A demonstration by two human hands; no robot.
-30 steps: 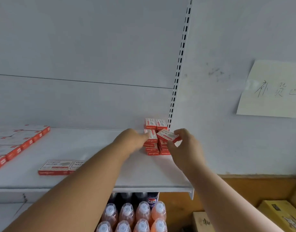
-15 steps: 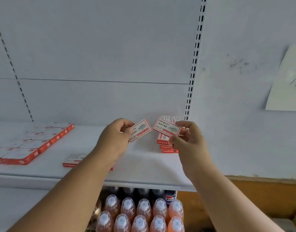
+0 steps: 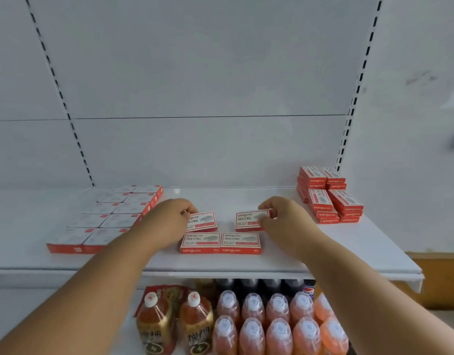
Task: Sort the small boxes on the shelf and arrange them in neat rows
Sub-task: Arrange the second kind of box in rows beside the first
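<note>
A white shelf (image 3: 323,254) carries red-and-white boxes: flat rows at left (image 3: 110,216), a front pair (image 3: 220,243) mid-shelf, and a stack (image 3: 328,194) at right.

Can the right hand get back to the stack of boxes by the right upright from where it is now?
Probably yes. The right hand sits just left of the stack of boxes, with only bare shelf between them, but its grip is taken by a small box, which it must set down first.
</note>
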